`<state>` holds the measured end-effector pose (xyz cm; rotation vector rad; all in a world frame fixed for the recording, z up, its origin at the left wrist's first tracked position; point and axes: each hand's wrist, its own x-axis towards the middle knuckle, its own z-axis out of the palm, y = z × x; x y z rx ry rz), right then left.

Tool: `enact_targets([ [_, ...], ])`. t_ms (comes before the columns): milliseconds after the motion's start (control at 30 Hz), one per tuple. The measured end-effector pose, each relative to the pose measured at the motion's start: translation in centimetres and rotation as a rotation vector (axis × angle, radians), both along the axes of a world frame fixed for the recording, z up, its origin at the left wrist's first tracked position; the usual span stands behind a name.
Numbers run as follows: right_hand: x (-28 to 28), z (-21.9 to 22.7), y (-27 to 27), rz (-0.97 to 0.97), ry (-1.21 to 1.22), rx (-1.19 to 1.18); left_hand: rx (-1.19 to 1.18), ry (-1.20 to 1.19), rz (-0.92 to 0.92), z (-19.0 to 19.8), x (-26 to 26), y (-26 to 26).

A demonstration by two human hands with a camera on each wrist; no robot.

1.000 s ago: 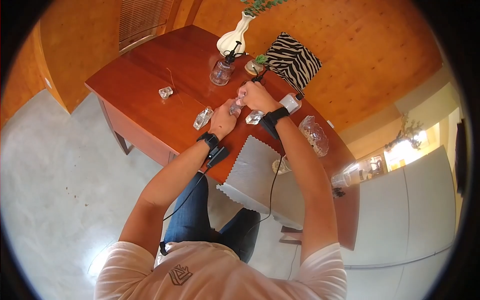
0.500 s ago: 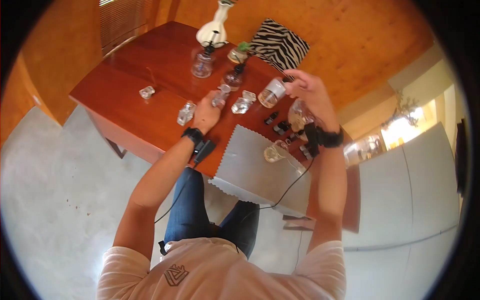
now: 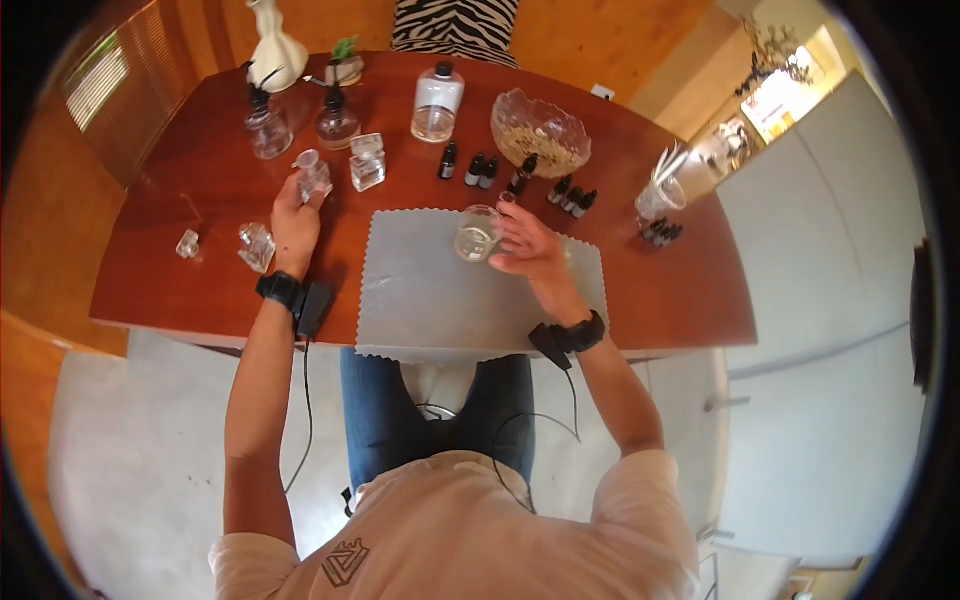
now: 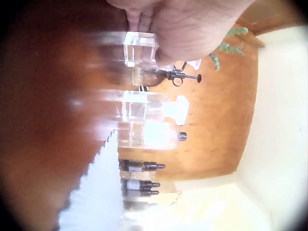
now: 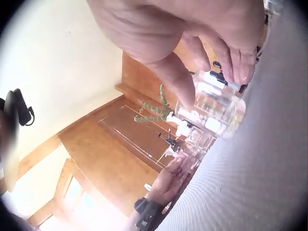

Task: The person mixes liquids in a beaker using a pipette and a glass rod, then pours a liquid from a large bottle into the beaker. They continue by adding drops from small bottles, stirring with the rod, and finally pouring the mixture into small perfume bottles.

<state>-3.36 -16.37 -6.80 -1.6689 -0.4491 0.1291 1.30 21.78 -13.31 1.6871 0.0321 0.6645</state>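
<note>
My left hand grips a small clear glass bottle at the left of the table. In the left wrist view the square base of this bottle shows below the fingers. My right hand is at the right side of a clear glass beaker on the grey mat. Its fingers are spread and extended. The right wrist view shows the thumb overlapping the near wall of the beaker, with the other fingers by its rim.
Two faceted glass bottles, one stoppered, one nearer, flank my left hand. Behind stand spray bottles, a large labelled bottle and small dark dropper bottles. A glass bowl and a cup with white strips stand right.
My right hand has left the glass bottle in my left hand, swung right, then come down beside the beaker. The left hand keeps its grip. The head view has turned to the right.
</note>
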Motion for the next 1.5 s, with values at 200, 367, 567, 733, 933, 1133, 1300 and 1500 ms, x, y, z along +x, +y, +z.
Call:
enact_targets([
  [200, 0.2, -0.3, 1.5, 0.114, 0.227, 0.243, -0.059, 0.078, -0.053, 1.9, -1.0, -0.7],
  [367, 1.2, -1.2, 1.5, 0.047, 0.005, -0.092, -0.087, 0.116, -0.085, 2.3, -1.1, -1.2],
  [567, 1.6, -2.0, 1.9, 0.003, -0.106, -0.151, -0.094, 0.089, -0.088, 1.6, -0.8, -0.3],
  [733, 1.5, -2.3, 2.1, -0.004, -0.110, 0.039, -0.059, 0.048, -0.057, 1.5, -0.7, -0.6],
  [933, 0.9, 0.4, 3.2, 0.080, 0.022, 0.027, 0.003, 0.059, 0.005, 2.1, -1.1, -0.9],
  [1133, 2.2, 4.5, 7.3, 0.147, -0.055, 0.018, 0.084, 0.013, 0.070, 0.6, -0.1, 0.0],
  [1300, 3.2, 7.9, 12.9, 0.188, -0.127, -0.014, 0.164, 0.079, 0.146, 2.5, -1.7, -0.9],
  [1500, 5.3, 6.0, 19.8, 0.177, -0.192, -0.077, 0.207, 0.076, 0.179, 2.8, -2.3, -0.9],
])
